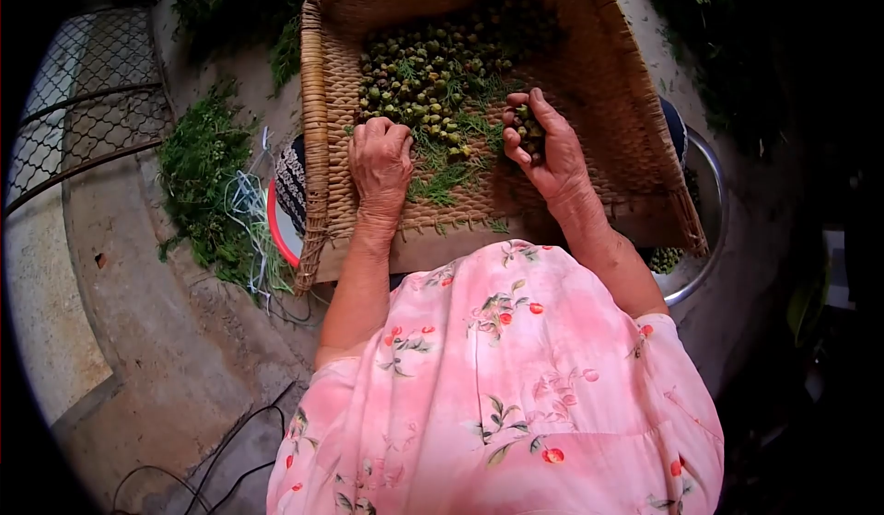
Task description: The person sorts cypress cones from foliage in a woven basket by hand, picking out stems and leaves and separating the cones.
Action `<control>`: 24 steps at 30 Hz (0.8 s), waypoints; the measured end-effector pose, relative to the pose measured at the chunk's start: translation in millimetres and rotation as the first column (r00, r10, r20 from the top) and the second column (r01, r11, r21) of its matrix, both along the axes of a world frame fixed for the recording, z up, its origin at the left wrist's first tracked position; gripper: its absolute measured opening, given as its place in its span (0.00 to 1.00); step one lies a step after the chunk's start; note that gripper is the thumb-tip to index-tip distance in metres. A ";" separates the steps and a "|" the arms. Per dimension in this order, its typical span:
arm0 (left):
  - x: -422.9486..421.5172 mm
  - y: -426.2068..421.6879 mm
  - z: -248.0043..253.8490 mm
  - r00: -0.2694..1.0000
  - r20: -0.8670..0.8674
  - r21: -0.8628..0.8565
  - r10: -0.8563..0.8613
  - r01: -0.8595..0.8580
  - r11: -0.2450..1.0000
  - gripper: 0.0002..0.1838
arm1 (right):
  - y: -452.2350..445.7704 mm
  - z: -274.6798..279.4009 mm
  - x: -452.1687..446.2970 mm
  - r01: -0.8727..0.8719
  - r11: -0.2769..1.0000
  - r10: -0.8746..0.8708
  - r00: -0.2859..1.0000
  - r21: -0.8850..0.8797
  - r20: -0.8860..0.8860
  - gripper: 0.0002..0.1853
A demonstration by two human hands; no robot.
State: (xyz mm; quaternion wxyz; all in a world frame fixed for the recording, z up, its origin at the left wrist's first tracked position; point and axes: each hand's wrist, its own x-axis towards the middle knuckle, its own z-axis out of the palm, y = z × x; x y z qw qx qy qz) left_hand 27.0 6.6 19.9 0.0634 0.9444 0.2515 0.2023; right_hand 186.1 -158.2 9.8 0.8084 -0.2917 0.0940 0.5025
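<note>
A woven wicker scoop basket [312, 101] rests across my lap, its raised wall at the far side. Small round green seed cones [428, 73] are heaped inside it, with feathery evergreen sprigs [442, 182] scattered at the near edge of the heap. My left hand [379, 161] is at the heap's near left edge, knuckles up and fingers curled; its fingertips and anything in them are hidden. On the right, above the basket floor, my right hand [550, 147] is cupped around several seed cones [527, 135], palm turned inward.
Left of the basket lie a pile of green sprigs [207, 174] and tangled plastic string [253, 211]. A red-rimmed container [282, 230] and a metal ring [716, 211] show beside the basket. Wire mesh [101, 92] stands at far left; black cables [230, 455] cross the floor.
</note>
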 end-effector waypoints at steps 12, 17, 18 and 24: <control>-12.6 2.0 29.2 0.995 -0.048 -0.388 -0.088 0.063 0.919 0.07 | 1.4 0.6 -0.5 -0.008 1.000 0.009 1.000 -0.017 0.026 0.17; 3.3 -3.2 6.9 0.995 -0.100 -0.202 0.000 -0.020 0.979 0.07 | 0.0 3.5 -0.5 -0.003 1.000 0.003 1.000 -0.019 0.020 0.16; 4.3 -4.2 5.2 0.990 -0.143 -0.163 0.020 -0.044 0.986 0.08 | -0.1 3.8 -0.9 0.000 1.000 0.001 1.000 -0.023 0.018 0.16; -2.1 -2.2 16.7 0.947 0.198 -0.655 0.254 -0.065 0.753 0.02 | 0.6 3.1 -0.3 -0.001 1.000 0.002 1.000 -0.020 0.010 0.16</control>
